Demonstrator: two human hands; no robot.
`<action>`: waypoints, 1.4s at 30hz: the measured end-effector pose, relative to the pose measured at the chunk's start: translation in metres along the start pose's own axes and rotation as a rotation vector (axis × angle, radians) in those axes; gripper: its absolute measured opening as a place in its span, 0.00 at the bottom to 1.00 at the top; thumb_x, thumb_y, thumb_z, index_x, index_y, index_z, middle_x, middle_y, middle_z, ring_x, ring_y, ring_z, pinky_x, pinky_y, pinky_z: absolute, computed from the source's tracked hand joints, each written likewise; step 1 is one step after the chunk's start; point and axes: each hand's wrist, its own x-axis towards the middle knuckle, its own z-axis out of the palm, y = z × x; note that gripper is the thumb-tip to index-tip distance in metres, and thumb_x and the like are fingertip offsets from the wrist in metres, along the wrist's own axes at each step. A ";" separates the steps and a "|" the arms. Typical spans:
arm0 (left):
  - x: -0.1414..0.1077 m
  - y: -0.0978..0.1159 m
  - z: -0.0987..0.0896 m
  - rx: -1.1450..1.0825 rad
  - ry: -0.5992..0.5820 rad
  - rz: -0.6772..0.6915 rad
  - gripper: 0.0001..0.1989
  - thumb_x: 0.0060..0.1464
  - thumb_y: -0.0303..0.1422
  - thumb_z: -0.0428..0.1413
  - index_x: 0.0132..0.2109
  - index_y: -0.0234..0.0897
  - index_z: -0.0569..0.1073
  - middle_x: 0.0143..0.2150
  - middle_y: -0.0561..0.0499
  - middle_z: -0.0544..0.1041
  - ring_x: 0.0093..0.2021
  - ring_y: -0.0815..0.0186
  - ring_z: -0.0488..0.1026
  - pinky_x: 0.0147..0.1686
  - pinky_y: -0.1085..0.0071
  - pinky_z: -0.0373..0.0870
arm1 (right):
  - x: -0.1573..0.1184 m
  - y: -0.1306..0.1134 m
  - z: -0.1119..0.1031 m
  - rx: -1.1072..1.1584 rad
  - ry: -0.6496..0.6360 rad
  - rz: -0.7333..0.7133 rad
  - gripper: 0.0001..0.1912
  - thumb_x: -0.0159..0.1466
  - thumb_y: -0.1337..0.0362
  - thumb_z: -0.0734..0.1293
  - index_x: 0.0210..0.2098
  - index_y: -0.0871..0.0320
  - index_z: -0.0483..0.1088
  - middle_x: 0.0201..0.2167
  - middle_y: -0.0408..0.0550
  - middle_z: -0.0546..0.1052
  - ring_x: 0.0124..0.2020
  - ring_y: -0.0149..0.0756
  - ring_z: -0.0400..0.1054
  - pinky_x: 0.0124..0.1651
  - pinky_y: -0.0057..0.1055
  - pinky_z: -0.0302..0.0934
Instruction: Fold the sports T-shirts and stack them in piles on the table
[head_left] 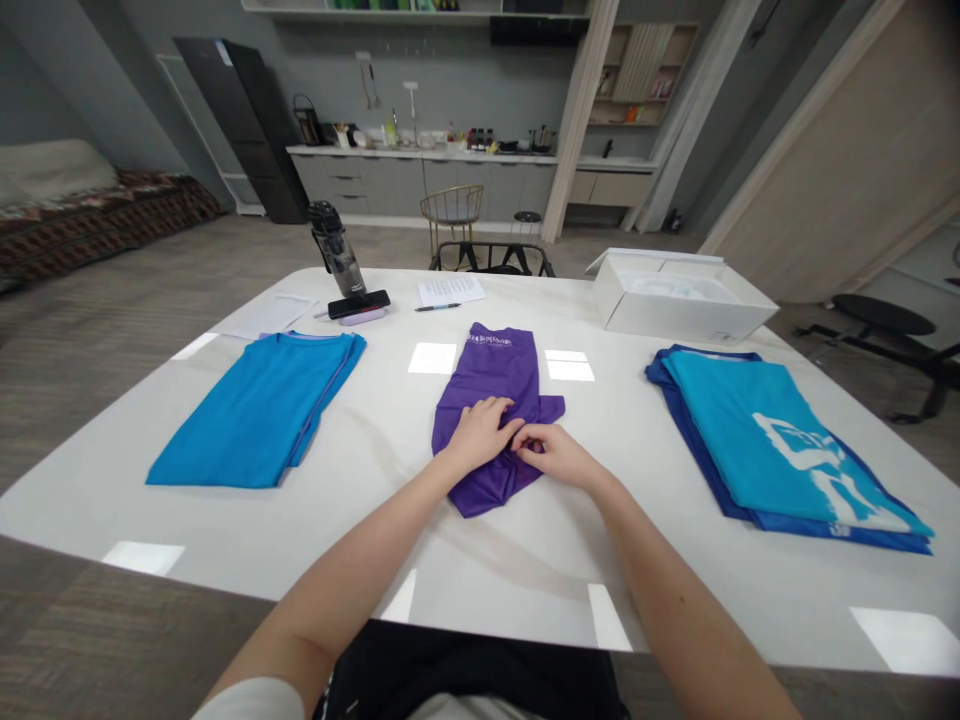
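Observation:
A purple T-shirt (pixel 495 370) with small white print at its top lies in a narrow folded shape on the table in front of me. A flap of it sticks out to the right, and creases gather under my fingers. My left hand (pixel 484 437) rests on its middle, fingers bent and thumb drawn in on the cloth. Close beside it, my right hand (pixel 556 453) pinches the fabric between thumb and fingers. The fingertips partly hide the cloth they grip. To the left lies a folded blue T-shirt (pixel 259 410); on the right is a stack topped by a turquoise T-shirt (pixel 765 430) with white print.
The white table (pixel 360 560) carries an open white box (pixel 675 310) at its back right. Behind the blue shirt stand a dark bottle (pixel 341 255) and a phone (pixel 358 304). A pen (pixel 438 307) lies by printed paper (pixel 457 290). Chairs stand beyond the table.

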 end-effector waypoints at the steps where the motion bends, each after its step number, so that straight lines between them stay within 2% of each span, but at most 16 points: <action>1: 0.005 0.004 0.000 0.067 0.005 0.005 0.19 0.68 0.44 0.54 0.59 0.41 0.72 0.57 0.45 0.77 0.57 0.52 0.73 0.58 0.53 0.67 | 0.000 0.004 -0.004 0.022 0.036 0.034 0.06 0.60 0.66 0.66 0.35 0.58 0.76 0.28 0.43 0.77 0.27 0.32 0.67 0.34 0.29 0.61; 4: 0.027 0.017 -0.002 0.235 0.035 0.056 0.22 0.65 0.47 0.56 0.57 0.38 0.73 0.55 0.41 0.77 0.57 0.48 0.72 0.58 0.50 0.65 | 0.000 0.019 -0.015 0.032 0.137 0.098 0.07 0.60 0.63 0.66 0.35 0.58 0.75 0.25 0.41 0.74 0.25 0.32 0.64 0.31 0.28 0.58; 8: 0.058 0.023 -0.001 0.337 0.006 0.086 0.23 0.61 0.49 0.60 0.54 0.36 0.75 0.53 0.38 0.77 0.55 0.46 0.73 0.55 0.51 0.67 | -0.002 0.032 -0.029 -0.039 0.235 0.126 0.08 0.61 0.60 0.66 0.38 0.56 0.74 0.28 0.42 0.75 0.29 0.34 0.67 0.35 0.30 0.62; 12: 0.073 0.015 0.003 0.346 -0.089 0.082 0.14 0.64 0.41 0.58 0.51 0.37 0.76 0.51 0.40 0.78 0.51 0.50 0.76 0.52 0.56 0.70 | -0.006 0.040 -0.043 -0.143 0.426 0.185 0.09 0.63 0.56 0.67 0.38 0.54 0.70 0.28 0.43 0.74 0.32 0.37 0.67 0.38 0.32 0.64; 15: 0.074 0.009 0.010 0.292 -0.144 0.066 0.10 0.65 0.36 0.55 0.49 0.38 0.77 0.49 0.42 0.78 0.49 0.53 0.77 0.49 0.59 0.72 | -0.002 0.046 -0.058 -0.080 0.504 0.275 0.14 0.62 0.50 0.68 0.36 0.53 0.64 0.26 0.41 0.72 0.30 0.36 0.67 0.35 0.30 0.63; 17: 0.073 0.007 0.014 0.260 -0.144 0.060 0.09 0.66 0.34 0.53 0.48 0.38 0.77 0.49 0.43 0.78 0.49 0.55 0.77 0.48 0.60 0.73 | 0.009 0.049 -0.071 -0.044 0.427 0.388 0.17 0.63 0.48 0.68 0.35 0.53 0.63 0.24 0.40 0.71 0.27 0.34 0.66 0.30 0.28 0.60; 20: 0.072 0.007 0.018 0.210 -0.107 0.052 0.10 0.67 0.32 0.50 0.46 0.39 0.77 0.48 0.43 0.78 0.48 0.55 0.77 0.47 0.60 0.73 | 0.034 0.049 -0.094 -0.067 0.186 0.584 0.19 0.64 0.47 0.70 0.32 0.54 0.63 0.20 0.39 0.70 0.20 0.31 0.64 0.24 0.26 0.54; 23: 0.074 0.006 0.017 0.080 -0.050 0.019 0.09 0.67 0.32 0.50 0.44 0.40 0.76 0.46 0.44 0.79 0.46 0.56 0.77 0.45 0.61 0.72 | 0.059 0.045 -0.112 -0.106 -0.019 0.716 0.23 0.60 0.44 0.74 0.30 0.55 0.64 0.17 0.40 0.69 0.18 0.31 0.66 0.22 0.26 0.55; 26: 0.079 0.002 0.011 -0.100 -0.002 -0.030 0.06 0.66 0.31 0.52 0.42 0.41 0.75 0.43 0.46 0.80 0.43 0.58 0.77 0.44 0.63 0.71 | 0.074 0.041 -0.121 -0.111 -0.113 0.790 0.27 0.52 0.41 0.79 0.27 0.55 0.66 0.16 0.41 0.69 0.18 0.33 0.67 0.23 0.28 0.61; 29: 0.084 -0.006 0.004 -0.274 0.063 -0.012 0.06 0.65 0.30 0.53 0.39 0.41 0.73 0.40 0.48 0.79 0.42 0.60 0.76 0.45 0.65 0.70 | 0.080 0.040 -0.120 -0.146 -0.145 0.839 0.29 0.45 0.42 0.82 0.25 0.55 0.67 0.16 0.42 0.70 0.18 0.35 0.67 0.24 0.33 0.65; 32: 0.085 -0.015 0.001 -0.422 0.089 -0.002 0.05 0.65 0.30 0.53 0.38 0.41 0.72 0.38 0.51 0.78 0.41 0.61 0.76 0.45 0.67 0.69 | 0.085 0.042 -0.114 -0.303 -0.155 0.787 0.25 0.49 0.45 0.80 0.23 0.55 0.66 0.17 0.44 0.70 0.18 0.36 0.66 0.25 0.34 0.64; 35: 0.085 -0.020 0.003 -0.517 0.065 -0.011 0.05 0.64 0.32 0.54 0.38 0.41 0.71 0.36 0.53 0.77 0.40 0.62 0.76 0.45 0.68 0.69 | 0.092 0.045 -0.106 -0.487 -0.078 0.615 0.18 0.53 0.51 0.79 0.28 0.55 0.70 0.21 0.45 0.74 0.24 0.38 0.69 0.29 0.33 0.61; 39: 0.085 -0.019 0.008 -0.602 0.055 0.013 0.05 0.64 0.33 0.53 0.39 0.41 0.71 0.36 0.54 0.77 0.40 0.64 0.75 0.45 0.69 0.68 | 0.101 0.045 -0.094 -0.491 -0.005 0.410 0.12 0.57 0.63 0.75 0.41 0.56 0.75 0.30 0.46 0.80 0.32 0.40 0.73 0.35 0.30 0.62; 42: 0.087 -0.018 0.007 -0.726 0.046 0.011 0.05 0.64 0.35 0.54 0.39 0.40 0.71 0.37 0.54 0.75 0.40 0.65 0.73 0.45 0.70 0.67 | 0.107 0.043 -0.081 -0.501 0.025 0.324 0.10 0.58 0.69 0.70 0.40 0.57 0.76 0.33 0.50 0.81 0.35 0.42 0.75 0.37 0.30 0.62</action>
